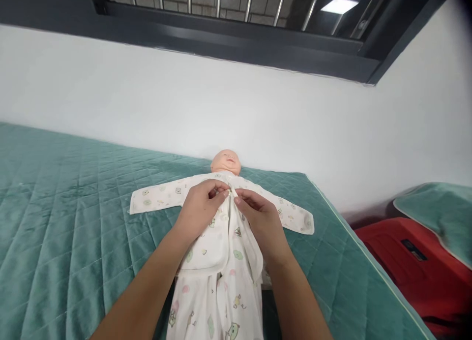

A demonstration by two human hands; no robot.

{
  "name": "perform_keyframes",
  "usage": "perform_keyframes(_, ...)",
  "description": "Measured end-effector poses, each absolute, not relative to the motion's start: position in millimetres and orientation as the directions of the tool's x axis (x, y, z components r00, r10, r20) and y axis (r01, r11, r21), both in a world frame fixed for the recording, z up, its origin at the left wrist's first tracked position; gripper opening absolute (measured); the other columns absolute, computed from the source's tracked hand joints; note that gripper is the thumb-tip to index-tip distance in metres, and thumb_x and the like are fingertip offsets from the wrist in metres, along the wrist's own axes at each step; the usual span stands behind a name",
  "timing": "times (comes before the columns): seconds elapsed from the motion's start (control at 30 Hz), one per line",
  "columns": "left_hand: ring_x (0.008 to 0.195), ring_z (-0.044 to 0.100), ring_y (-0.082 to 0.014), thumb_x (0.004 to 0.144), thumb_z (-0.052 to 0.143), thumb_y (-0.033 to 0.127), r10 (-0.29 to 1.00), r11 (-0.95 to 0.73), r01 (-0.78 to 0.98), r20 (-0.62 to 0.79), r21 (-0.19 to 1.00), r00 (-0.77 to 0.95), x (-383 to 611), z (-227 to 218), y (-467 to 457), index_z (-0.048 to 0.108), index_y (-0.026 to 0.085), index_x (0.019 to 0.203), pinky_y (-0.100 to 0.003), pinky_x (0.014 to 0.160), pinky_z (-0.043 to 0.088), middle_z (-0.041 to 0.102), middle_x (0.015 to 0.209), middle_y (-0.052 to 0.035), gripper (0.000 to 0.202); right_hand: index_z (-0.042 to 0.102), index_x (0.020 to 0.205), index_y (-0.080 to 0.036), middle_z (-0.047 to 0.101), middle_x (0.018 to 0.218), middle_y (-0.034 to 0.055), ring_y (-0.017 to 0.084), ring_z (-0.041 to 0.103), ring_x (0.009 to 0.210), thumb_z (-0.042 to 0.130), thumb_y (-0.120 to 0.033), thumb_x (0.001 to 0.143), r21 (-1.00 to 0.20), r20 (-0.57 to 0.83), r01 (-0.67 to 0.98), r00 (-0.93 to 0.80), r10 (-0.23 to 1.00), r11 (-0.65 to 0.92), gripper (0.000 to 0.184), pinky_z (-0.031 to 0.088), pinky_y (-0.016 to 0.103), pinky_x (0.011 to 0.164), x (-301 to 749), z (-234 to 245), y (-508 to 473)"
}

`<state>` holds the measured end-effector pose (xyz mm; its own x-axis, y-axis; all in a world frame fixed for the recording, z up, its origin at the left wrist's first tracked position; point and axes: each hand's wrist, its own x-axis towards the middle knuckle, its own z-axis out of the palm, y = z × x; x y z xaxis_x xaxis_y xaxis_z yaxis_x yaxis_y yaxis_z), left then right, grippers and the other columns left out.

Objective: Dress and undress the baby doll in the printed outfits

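A baby doll (225,162) lies on its back, dressed in a white printed baby jacket (204,249) with both sleeves spread wide. White printed trousers (224,310) cover its legs. At the chest, my left hand (204,202) pinches the jacket's front edge between thumb and fingers. Opposite it, my right hand (260,214) pinches the other front edge, close to the left fingertips. Below my hands the jacket front hangs parted in a narrow gap. Any fastener between the fingertips is too small to make out.
A green quilted cover (73,222) lies under the doll, its edge running down the right side. Beyond stands a white wall (147,94) below a dark-framed window (239,40) with bars. A red plastic object (398,251) sits at the right, partly under green cloth (438,207).
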<state>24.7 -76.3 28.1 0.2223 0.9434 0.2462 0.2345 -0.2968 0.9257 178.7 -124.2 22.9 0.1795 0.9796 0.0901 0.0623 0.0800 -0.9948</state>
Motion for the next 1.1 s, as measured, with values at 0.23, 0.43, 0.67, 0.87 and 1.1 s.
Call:
perform_keyframes(0.23, 0.061, 0.048, -0.0116, 0.083, 0.060, 0.029, 0.943, -0.273, 0.237, 0.211, 0.932, 0.258, 20.5, 32.8, -77.0, 0.072, 0.023, 0.087, -0.025, 0.060, 0.038, 0.059, 0.069, 0.0027, 0.014, 0.070, 0.108, -0.027, 0.070, 0.094, 0.0014, 0.019, 0.062, 0.085, 0.064, -0.042, 0.085, -0.977, 0.125, 0.189, 0.154, 0.980, 0.095, 0.028, 0.047, 0.034, 0.079, 176.7, 19.8, -123.6)
perform_keyframes(0.43, 0.065, 0.050, -0.0118, 0.083, 0.061, 0.030, 0.932, -0.305, 0.245, 0.236, 0.920, 0.276, 17.2, 33.8, -75.7, 0.072, 0.023, 0.090, -0.024, 0.061, 0.039, 0.060, 0.075, 0.0022, 0.015, 0.071, 0.108, -0.027, 0.071, 0.095, 0.0013, 0.019, 0.062, 0.087, 0.064, -0.041, 0.085, -0.976, 0.142, 0.192, 0.176, 0.974, 0.107, 0.029, 0.046, 0.033, 0.081, 175.4, 21.0, -124.8)
perform_keyframes(0.67, 0.066, 0.051, -0.0130, 0.082, 0.061, 0.033, 0.933, -0.281, 0.243, 0.204, 0.928, 0.298, 14.4, 34.5, -74.9, 0.072, 0.022, 0.090, -0.024, 0.059, 0.040, 0.060, 0.077, 0.0005, 0.017, 0.073, 0.105, -0.027, 0.072, 0.104, 0.0009, 0.022, 0.062, 0.104, 0.058, -0.037, 0.088, -0.956, 0.163, 0.272, 0.201, 0.966, 0.105, 0.025, 0.043, 0.035, 0.094, 171.6, 27.9, -126.8)
perform_keyframes(0.87, 0.064, 0.049, -0.0116, 0.081, 0.061, 0.032, 0.933, -0.238, 0.194, 0.168, 0.952, 0.319, 15.3, 32.3, -73.7, 0.069, 0.021, 0.089, -0.022, 0.056, 0.038, 0.055, 0.074, 0.0016, 0.015, 0.074, 0.098, -0.027, 0.072, 0.094, -0.0012, 0.020, 0.062, 0.094, 0.059, -0.037, 0.086, -0.965, 0.096, 0.259, 0.248, 0.964, 0.030, 0.021, 0.044, 0.035, 0.090, 170.7, 29.6, -126.3)
perform_keyframes(1.1, 0.066, 0.050, -0.0114, 0.081, 0.062, 0.031, 0.934, -0.252, 0.199, 0.183, 0.947, 0.308, 13.8, 31.8, -73.5, 0.069, 0.021, 0.091, -0.023, 0.059, 0.038, 0.055, 0.076, 0.0019, 0.015, 0.075, 0.100, -0.029, 0.072, 0.108, -0.0004, 0.023, 0.061, 0.108, 0.062, -0.037, 0.084, -0.960, 0.111, 0.275, 0.237, 0.965, 0.043, 0.022, 0.041, 0.037, 0.099, 172.1, 31.4, -126.0)
